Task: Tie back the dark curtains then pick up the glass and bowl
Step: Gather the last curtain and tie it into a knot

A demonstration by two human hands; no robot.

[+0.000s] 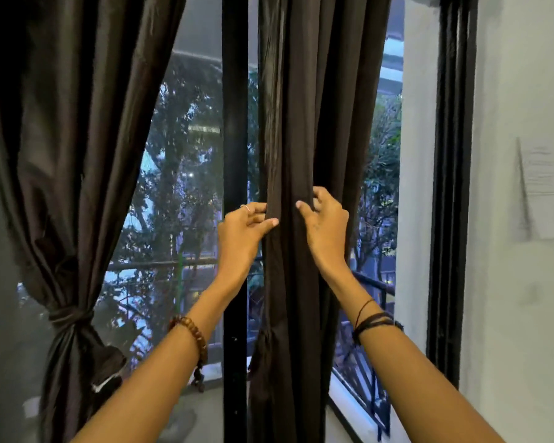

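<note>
A dark brown right curtain (pixel 304 129) hangs gathered into a narrow column in front of the window. My left hand (pixel 242 228) grips its left edge at mid height, thumb across the fabric. My right hand (pixel 325 223) holds the bunched folds from the right side, fingers curled around them. The left curtain (pixel 68 161) is pulled aside and bound low down by a knotted tie (pixel 69 316). No glass or bowl is in view.
A black window post (pixel 235 155) stands just left of the gathered curtain. The black window frame (pixel 451 187) and a white wall (pixel 522 282) lie to the right. Trees and a balcony railing (pixel 370 372) show outside.
</note>
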